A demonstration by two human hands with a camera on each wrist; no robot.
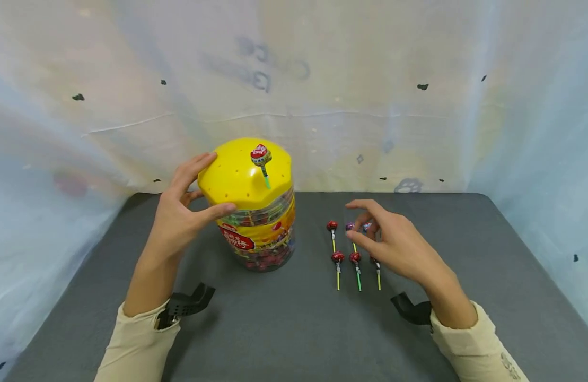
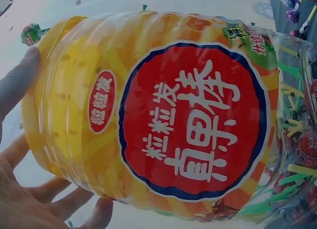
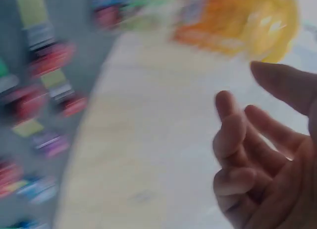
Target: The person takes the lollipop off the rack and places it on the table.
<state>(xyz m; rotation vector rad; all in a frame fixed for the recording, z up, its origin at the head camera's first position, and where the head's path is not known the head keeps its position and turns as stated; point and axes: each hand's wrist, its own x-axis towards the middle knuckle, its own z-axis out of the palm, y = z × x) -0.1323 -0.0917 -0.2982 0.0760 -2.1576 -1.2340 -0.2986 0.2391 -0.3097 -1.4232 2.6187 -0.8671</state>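
Observation:
A clear plastic candy jar (image 1: pixel 260 231) with a yellow lid (image 1: pixel 231 175) stands upright left of the middle of the table. Its red and yellow label (image 2: pixel 193 120) fills much of the left wrist view, with lollipop sticks visible at the jar's base. My left hand (image 1: pixel 176 215) grips the lid from the left, thumb at the front and fingers round the far side. One lollipop (image 1: pixel 261 156) stands on the lid, its green stick downward. My right hand (image 1: pixel 401 244) hovers over the lollipops on the table, fingers loosely bent, holding nothing.
Right of the jar, two rows of wrapped lollipops (image 1: pixel 338 257) lie on the dark grey table (image 1: pixel 274 329), partly hidden by my right hand. A pale printed sheet (image 1: pixel 322 95) hangs behind the table and along both sides.

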